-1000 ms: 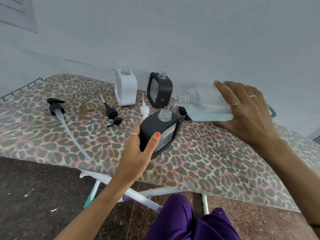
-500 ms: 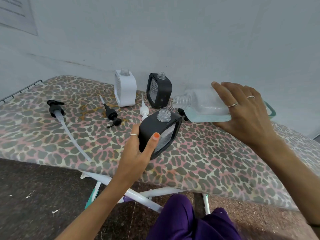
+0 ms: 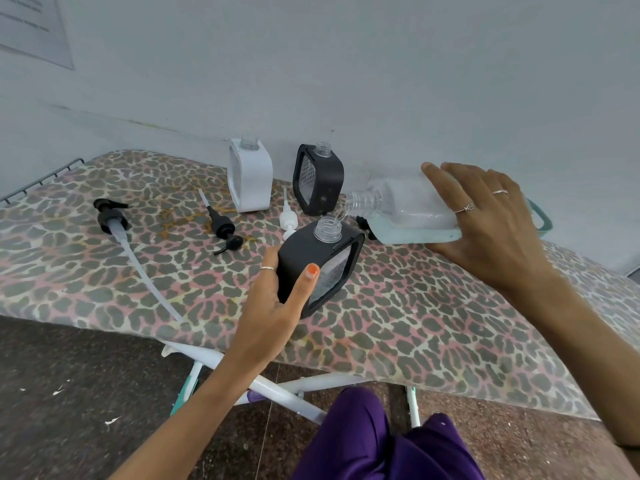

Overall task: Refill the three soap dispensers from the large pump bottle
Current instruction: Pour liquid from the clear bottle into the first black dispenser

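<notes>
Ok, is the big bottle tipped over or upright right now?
Tipped: the large bottle lies nearly on its side in the right hand, open neck over the black dispenser, liquid trickling in.

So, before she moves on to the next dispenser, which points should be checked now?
1. Stream from big bottle lands inside the held dispenser neck: ok.
2. Left hand grips that dispenser firmly: ok.
3. Right hand holds the tilted bottle: ok.
4. Fill level in the held dispenser: cannot tell.
5. White dispenser and rear black dispenser upright, necks open: ok.
6. Soap left in the bottle for two more: cannot tell.
</notes>
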`<state>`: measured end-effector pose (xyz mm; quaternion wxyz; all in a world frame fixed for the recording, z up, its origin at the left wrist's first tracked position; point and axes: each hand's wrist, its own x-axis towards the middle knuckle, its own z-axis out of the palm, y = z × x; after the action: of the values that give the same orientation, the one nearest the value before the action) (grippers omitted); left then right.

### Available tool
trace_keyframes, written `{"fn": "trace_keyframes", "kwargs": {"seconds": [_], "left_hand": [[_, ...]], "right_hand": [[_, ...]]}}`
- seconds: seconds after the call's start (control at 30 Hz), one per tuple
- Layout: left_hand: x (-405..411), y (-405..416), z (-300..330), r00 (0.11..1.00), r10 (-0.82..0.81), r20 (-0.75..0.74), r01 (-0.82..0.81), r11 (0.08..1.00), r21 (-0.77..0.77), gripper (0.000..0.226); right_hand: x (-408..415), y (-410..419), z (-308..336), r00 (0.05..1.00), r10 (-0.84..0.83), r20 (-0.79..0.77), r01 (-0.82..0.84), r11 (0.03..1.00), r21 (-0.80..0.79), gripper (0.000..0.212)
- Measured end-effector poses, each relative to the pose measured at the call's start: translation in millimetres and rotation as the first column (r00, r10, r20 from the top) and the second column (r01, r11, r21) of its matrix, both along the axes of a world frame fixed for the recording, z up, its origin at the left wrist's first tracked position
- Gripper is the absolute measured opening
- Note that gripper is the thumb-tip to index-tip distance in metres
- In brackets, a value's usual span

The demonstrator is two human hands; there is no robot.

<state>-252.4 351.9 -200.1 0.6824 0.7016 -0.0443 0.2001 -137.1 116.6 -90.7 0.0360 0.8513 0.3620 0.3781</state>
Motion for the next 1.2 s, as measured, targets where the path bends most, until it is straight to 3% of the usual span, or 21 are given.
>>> {"fn": "trace_keyframes", "kwargs": {"seconds": [1.2], "left_hand": [[0.1, 0.1, 0.7, 0.999, -0.034, 0.0, 0.034, 0.999, -0.015, 0.028]], "right_hand": [[0.2, 5.6, -9.2, 1.0, 0.004, -0.023, -0.004, 1.0, 0.012, 0.082]]}}
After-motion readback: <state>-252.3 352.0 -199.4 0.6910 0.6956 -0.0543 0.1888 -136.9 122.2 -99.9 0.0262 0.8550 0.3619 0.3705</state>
